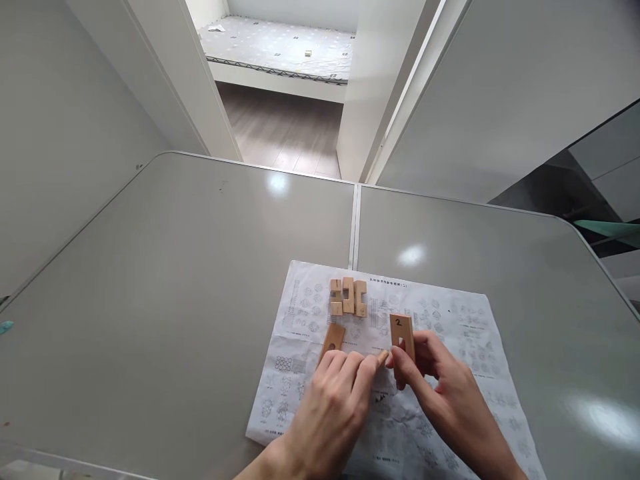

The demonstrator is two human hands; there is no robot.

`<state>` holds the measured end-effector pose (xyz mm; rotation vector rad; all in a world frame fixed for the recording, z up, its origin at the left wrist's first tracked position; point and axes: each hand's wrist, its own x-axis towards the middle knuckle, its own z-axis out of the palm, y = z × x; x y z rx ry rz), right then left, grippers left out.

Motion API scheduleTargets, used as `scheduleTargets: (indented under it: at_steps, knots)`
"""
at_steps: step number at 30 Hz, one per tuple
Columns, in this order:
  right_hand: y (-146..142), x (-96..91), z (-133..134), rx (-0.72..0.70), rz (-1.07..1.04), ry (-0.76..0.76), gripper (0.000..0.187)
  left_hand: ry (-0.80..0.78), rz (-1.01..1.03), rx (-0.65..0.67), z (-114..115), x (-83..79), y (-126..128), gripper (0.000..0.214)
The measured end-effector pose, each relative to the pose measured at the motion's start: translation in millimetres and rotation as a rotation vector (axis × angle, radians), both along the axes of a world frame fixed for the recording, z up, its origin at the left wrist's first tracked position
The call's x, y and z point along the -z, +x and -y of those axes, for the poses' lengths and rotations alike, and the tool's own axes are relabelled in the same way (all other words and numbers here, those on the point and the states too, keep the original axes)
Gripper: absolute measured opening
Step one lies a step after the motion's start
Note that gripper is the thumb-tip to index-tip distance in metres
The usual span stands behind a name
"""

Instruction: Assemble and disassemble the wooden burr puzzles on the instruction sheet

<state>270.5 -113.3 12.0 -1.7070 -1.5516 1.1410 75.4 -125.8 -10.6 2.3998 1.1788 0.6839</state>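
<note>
Pinched in my right hand (445,380) is a flat wooden puzzle piece (401,327) marked "2", held upright with a slot through its middle. My left hand (337,403) is closed around a thin wooden peg (383,356), whose tip points toward the slotted piece but stays a little apart from it. Beside the left fingers lies another flat wooden piece (335,333) with a round dark hole; its lower part is hidden by that hand. Three notched wooden blocks (348,293) stand side by side just beyond, on a printed instruction sheet (280,333).
The creased sheet covers part of a grey table (175,300) with a metal seam (356,227) running across it. Beyond the far edge, a doorway opens onto a bed (280,43). White panels (500,80) rise at both sides.
</note>
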Motion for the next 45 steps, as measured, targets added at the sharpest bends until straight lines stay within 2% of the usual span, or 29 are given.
scheduleTargets:
  at_steps: [4, 7, 10, 14, 17, 19, 23, 36, 45]
  knots:
    - [2, -1.0, 1, 0.060, -0.013, 0.007, 0.033, -0.067, 0.129, 0.014, 5, 1.7, -1, 0.034]
    - [4, -4.0, 2, 0.099, -0.008, 0.029, 0.032, -0.173, 0.295, -0.060, 7, -0.9, -4, 0.032]
    - [3, -8.7, 1, 0.119, 0.020, 0.065, 0.032, -0.391, 0.553, -0.166, 6, -8.9, -7, 0.025]
    - [-3, -11.4, 1, 0.085, 0.022, 0.076, 0.031, -0.721, 0.877, -0.239, 1, -23.3, -12, 0.014]
    - [-8, -9.7, 2, 0.030, 0.004, 0.089, 0.029, -0.894, 0.972, -0.268, -2, -28.3, -15, 0.017]
    - [-11, -8.3, 3, -0.019, 0.003, 0.123, 0.028, -0.953, 0.993, -0.281, -4, -27.8, -17, 0.021]
    - [-12, -7.1, 3, -0.138, 0.059, 0.212, 0.032, -0.973, 0.998, -0.308, -5, -25.5, -20, 0.027]
    - [-16, -9.2, 3, -0.236, 0.225, 0.321, 0.041, -0.859, 0.919, -0.322, -7, -24.3, -27, 0.020]
    - [-23, -9.5, 7, -0.272, 0.238, 0.358, 0.055, -0.901, 0.933, -0.335, -6, -20.5, -26, 0.023]
